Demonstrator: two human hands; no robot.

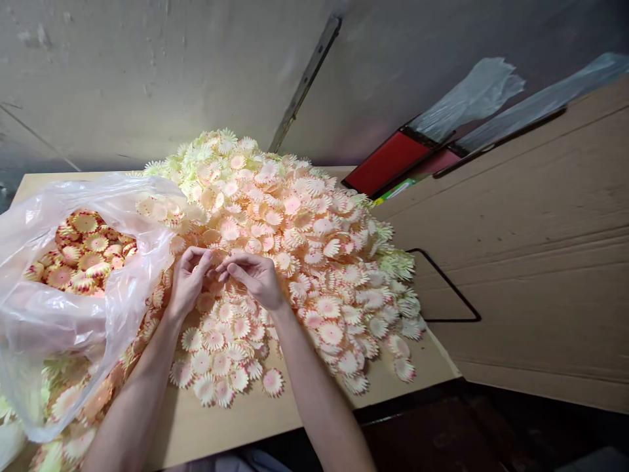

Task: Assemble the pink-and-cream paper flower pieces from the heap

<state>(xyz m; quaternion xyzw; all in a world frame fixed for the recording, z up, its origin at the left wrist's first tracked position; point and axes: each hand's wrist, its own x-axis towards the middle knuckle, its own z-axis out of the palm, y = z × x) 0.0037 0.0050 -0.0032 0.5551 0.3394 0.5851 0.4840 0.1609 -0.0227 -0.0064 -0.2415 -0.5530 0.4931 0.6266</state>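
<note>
A wide heap of pale pink and cream flower-shaped pieces (329,308) covers much of a light wooden table (236,426). Over its left part, my left hand (190,278) has its fingers pinched together around something too small to make out. Close beside it on the right is my right hand (253,278), its fingers bent and drawn together at the tips; what they hold, if anything, cannot be made out. A clear plastic bag (118,328) lies open to the left, with darker red-edged flower pieces (95,244) inside.
Behind the table rises a grey wall (147,78). Large cardboard (540,275) stands at the right, with a black metal loop (452,288) in front. Red boxes (388,160) with clear plastic sit at the back right. More flower pieces lie at the lower left.
</note>
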